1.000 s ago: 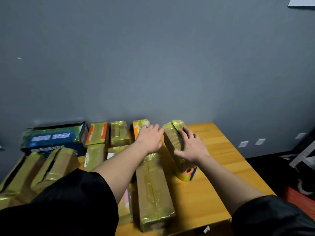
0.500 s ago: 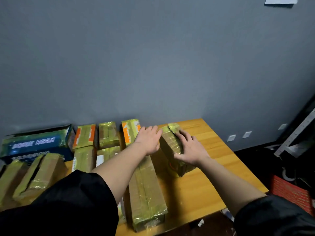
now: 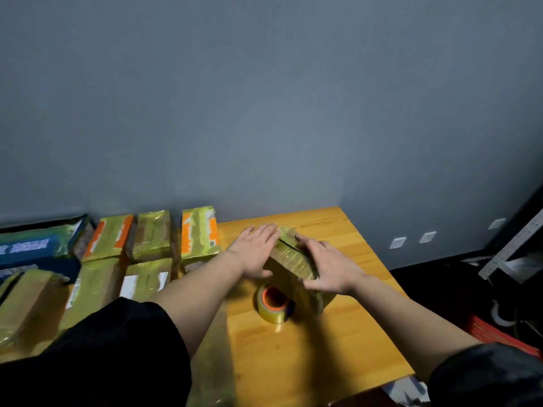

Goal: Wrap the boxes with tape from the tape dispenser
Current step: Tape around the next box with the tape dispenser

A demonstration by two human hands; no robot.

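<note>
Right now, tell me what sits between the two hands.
In the head view, a tape-wrapped box sits between the left hand and right hand; both touch it, one on each side.

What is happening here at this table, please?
A person presses both hands, left hand and right hand, flat against a tape-wrapped box on the wooden table. The tape roll stands just in front of it, untouched. More wrapped boxes lie to the left.

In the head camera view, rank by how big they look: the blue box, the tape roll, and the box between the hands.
1. blue box, though partly cut off
2. box between the hands
3. tape roll
</note>
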